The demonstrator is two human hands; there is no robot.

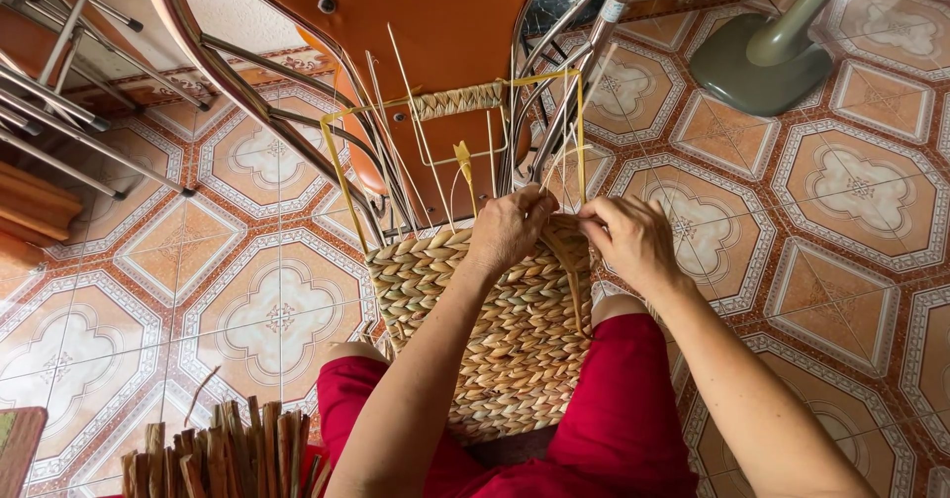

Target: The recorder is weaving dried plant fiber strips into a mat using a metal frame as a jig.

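Head view, looking straight down. Person seated, knees in red trousers apart, with a woven basket of pale plaited straw lying between the thighs and tilted away, its working edge toward the chair. That position props the piece against the legs so both hands are free at the rim.

Left hand: rests on the upper edge of the weave, fingers curled over and pinching strands at the rim; it appears to pin the finished rows in place. Right hand: fingers bent, gripping a flat straw strand that runs down across the basket side; the thumb is hidden, so the exact pinch cannot be told.

Thin upright stakes rise from the rim, fanned outward, several leaning against the metal chair frame. A yellow wire frame stands around them, with a short plaited band stretched across its top; it seems to hold the shape of the wall being built.

Bottom left, on the patterned tiled floor: a bundle of dried straw strips, near the left knee, within reach. Upper right: green base of a stand, well apart from the work.
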